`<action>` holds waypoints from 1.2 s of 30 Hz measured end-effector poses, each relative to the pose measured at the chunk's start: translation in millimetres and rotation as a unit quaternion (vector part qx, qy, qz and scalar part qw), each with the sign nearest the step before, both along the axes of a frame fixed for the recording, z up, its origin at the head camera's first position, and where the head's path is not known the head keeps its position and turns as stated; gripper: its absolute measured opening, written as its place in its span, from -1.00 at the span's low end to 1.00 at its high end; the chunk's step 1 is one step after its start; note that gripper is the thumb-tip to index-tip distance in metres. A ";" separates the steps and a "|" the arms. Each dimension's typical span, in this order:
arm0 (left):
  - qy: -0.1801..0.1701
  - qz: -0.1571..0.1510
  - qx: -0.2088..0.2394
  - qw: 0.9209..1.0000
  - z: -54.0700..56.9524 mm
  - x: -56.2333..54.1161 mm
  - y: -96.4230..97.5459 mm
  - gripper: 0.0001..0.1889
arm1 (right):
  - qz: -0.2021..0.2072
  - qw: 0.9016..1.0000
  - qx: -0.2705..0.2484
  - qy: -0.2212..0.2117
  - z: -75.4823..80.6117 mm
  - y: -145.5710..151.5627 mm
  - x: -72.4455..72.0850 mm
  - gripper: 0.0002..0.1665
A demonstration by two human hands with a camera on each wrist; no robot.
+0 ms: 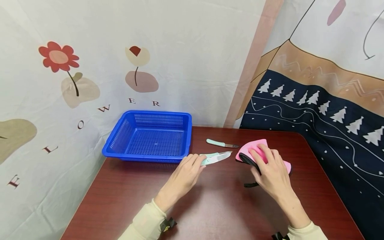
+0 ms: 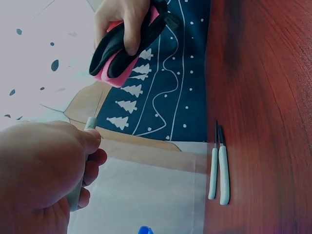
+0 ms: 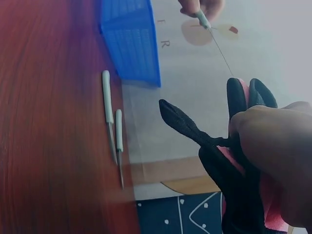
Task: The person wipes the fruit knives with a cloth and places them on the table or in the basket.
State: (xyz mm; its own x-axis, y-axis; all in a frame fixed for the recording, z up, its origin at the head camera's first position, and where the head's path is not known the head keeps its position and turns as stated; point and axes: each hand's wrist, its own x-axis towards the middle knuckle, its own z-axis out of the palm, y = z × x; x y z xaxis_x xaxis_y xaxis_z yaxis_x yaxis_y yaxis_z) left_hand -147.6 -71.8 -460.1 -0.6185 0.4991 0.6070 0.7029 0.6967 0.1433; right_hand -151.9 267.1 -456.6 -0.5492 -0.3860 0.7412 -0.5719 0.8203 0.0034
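My left hand (image 1: 187,171) grips the pale green handle of a knife (image 1: 218,158), its silvery blade pointing right. In the right wrist view the blade shows edge-on as a thin line, its tip close to a folded pink cloth (image 1: 255,146) with black edging. My right hand (image 1: 272,168) holds this cloth, thumb on the near side and fingers over the top. A black strap (image 3: 180,119) hangs from it. Two more knives with pale handles, a longer one (image 3: 107,97) and a shorter one (image 3: 119,131), lie side by side on the table.
A blue perforated plastic basket (image 1: 147,158) stands at the back left of the dark red wooden table (image 1: 222,206). Behind it hangs a pale printed curtain (image 1: 192,60). Dark blue fabric with white trees (image 1: 300,120) hangs along the right side.
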 end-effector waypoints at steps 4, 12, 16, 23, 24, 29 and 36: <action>-0.005 0.005 -0.003 1.000 -0.8 -0.5 -0.1 -0.75 | 0.002 1.000 -0.007 0.000 -0.4 -0.7 1.2 -0.41; -0.008 0.014 -0.008 1.000 0.6 0.0 1.8 -0.77 | 0.062 0.996 -0.039 0.047 1.4 -28.3 3.6 -0.38; 0.005 0.014 -0.008 1.000 1.5 -0.3 3.6 -0.75 | 0.086 0.994 -0.024 0.056 3.0 -43.9 6.9 -0.42; 0.009 0.015 -0.012 1.000 2.7 -0.1 7.0 -0.77 | 0.117 0.991 0.025 0.059 1.5 -66.5 13.0 -0.49; 0.011 0.014 -0.014 1.000 2.7 -0.3 7.4 -0.77 | 0.118 0.991 0.032 0.058 0.7 -68.9 13.5 -0.49; 0.025 0.008 -0.018 0.999 3.0 -0.9 8.1 -0.71 | 0.117 0.990 0.058 0.044 -3.1 -77.6 15.1 -0.53; 0.025 0.005 -0.026 0.999 3.8 -0.5 7.9 -0.66 | 0.106 0.991 0.083 0.022 -5.2 -81.7 17.9 -0.17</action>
State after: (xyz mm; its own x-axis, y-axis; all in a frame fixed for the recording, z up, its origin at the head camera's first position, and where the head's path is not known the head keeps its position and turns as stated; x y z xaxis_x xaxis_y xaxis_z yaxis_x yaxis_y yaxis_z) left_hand -148.1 -63.9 -456.3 -0.5934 0.5244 0.6106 0.7008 0.7098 0.0715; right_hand -134.0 185.4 -461.9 -0.4111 -0.6085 0.6787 -0.7283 0.6671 0.1569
